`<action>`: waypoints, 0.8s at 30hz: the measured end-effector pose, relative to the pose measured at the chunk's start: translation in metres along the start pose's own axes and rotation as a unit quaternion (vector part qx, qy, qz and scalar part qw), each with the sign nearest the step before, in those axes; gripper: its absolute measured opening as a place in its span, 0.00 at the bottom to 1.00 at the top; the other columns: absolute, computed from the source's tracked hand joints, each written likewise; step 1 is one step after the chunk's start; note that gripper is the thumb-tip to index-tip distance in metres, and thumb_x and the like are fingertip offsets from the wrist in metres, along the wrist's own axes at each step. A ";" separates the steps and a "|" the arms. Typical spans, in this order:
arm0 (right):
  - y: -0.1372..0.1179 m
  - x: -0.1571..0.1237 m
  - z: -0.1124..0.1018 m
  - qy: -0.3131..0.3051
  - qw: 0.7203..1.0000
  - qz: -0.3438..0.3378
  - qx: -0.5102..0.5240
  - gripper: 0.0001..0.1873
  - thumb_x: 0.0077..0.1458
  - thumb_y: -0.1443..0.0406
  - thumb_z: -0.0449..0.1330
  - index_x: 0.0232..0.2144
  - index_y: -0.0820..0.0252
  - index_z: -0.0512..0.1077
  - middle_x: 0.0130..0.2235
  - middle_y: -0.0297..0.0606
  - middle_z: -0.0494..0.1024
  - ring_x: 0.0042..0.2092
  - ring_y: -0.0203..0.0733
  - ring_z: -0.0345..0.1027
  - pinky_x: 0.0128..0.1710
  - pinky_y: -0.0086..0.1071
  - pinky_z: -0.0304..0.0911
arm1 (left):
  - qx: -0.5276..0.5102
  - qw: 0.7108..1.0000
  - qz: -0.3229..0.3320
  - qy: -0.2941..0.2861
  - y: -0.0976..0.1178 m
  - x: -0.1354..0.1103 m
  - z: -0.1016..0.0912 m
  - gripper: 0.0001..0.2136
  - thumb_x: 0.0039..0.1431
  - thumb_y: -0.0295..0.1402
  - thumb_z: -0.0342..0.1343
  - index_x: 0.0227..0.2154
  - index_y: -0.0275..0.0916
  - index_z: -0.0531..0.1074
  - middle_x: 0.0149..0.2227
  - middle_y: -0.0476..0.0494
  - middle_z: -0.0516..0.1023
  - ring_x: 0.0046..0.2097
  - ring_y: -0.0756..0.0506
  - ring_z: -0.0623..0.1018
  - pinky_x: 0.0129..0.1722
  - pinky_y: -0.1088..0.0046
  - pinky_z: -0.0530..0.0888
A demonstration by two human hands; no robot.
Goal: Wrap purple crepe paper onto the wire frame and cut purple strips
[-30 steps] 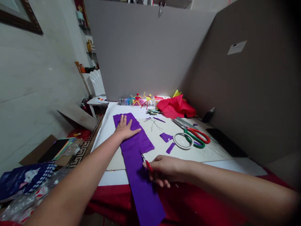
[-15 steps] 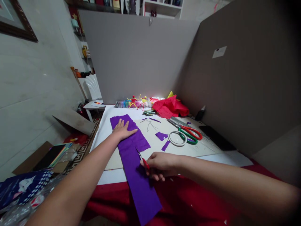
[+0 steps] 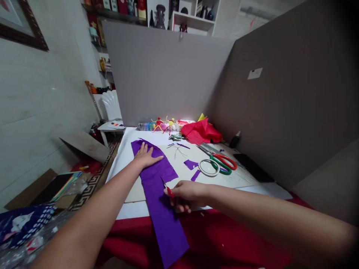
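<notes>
My left hand point(image 3: 146, 157) lies flat, fingers spread, pressing on a long strip of purple crepe paper point(image 3: 160, 209). My right hand point(image 3: 186, 195) is shut on small red-handled scissors point(image 3: 167, 190), whose blades point up-left and touch the strip's right edge near a notch. Beyond the hands, a cream cutting board point(image 3: 207, 177) holds purple paper scraps point(image 3: 191, 164), a thin wire shape point(image 3: 177, 149), a white tape roll point(image 3: 209, 167) and large red-and-green-handled scissors point(image 3: 223, 163).
Red crepe paper point(image 3: 200, 132) and pipe-cleaner figures point(image 3: 158, 124) stand at the table's back. Grey partition boards point(image 3: 159, 71) rise behind and right. A red cloth point(image 3: 196, 231) hangs over the front edge. A cardboard box point(image 3: 50, 190) sits low left.
The view has tilted upward and shifted, showing more shelves at the top. Both hands stay in nearly the same place on the purple strip, with the small scissors still held.
</notes>
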State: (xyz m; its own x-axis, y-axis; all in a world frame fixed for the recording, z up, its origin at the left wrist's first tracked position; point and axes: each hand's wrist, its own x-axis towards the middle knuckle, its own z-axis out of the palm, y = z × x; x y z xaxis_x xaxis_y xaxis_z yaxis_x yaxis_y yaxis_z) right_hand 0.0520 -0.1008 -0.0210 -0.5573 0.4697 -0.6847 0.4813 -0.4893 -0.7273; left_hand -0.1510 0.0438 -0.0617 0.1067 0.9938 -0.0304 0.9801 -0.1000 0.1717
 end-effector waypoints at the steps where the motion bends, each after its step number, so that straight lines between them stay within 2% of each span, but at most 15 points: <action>1: 0.001 0.000 0.000 -0.003 1.000 -0.005 0.002 0.22 0.58 0.54 0.51 0.19 0.64 0.65 0.11 0.31 0.66 0.11 0.29 0.54 0.09 0.21 0.52 | 0.000 1.000 0.000 0.001 0.000 0.000 0.000 0.50 0.43 0.67 0.35 0.63 0.36 0.47 0.66 0.38 0.35 0.64 0.36 0.31 0.61 0.55 0.46; 11: -0.003 0.004 -0.003 -0.019 1.000 0.010 0.014 0.23 0.57 0.53 0.52 0.19 0.65 0.67 0.11 0.33 0.67 0.11 0.31 0.56 0.10 0.22 0.54 | -0.004 1.000 0.004 -0.002 0.000 0.001 -0.001 0.50 0.42 0.68 0.34 0.63 0.38 0.45 0.66 0.36 0.36 0.64 0.37 0.31 0.61 0.54 0.46; 17: -0.007 0.007 0.001 -0.008 1.000 0.016 0.020 0.24 0.57 0.53 0.51 0.19 0.65 0.66 0.11 0.33 0.66 0.10 0.30 0.55 0.09 0.22 0.53 | -0.014 1.000 -0.002 -0.002 0.000 0.001 -0.002 0.49 0.42 0.67 0.36 0.63 0.39 0.44 0.66 0.39 0.36 0.64 0.37 0.30 0.61 0.55 0.46; 24: -0.007 0.008 -0.008 -0.038 0.997 0.046 0.047 0.25 0.57 0.50 0.49 0.20 0.65 0.67 0.11 0.32 0.66 0.10 0.29 0.55 0.09 0.21 0.54 | -0.018 1.000 0.006 0.019 0.000 -0.003 -0.003 0.50 0.41 0.68 0.34 0.63 0.39 0.45 0.66 0.39 0.29 0.64 0.38 0.27 0.61 0.54 0.45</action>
State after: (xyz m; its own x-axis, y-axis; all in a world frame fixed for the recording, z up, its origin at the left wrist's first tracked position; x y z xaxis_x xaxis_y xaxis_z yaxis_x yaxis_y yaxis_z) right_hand 0.0496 -0.0881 -0.0213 -0.5654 0.3647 -0.7398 0.4688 -0.5958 -0.6521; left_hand -0.1516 0.0412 -0.0583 0.1120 0.9937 0.0100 0.9719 -0.1116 0.2073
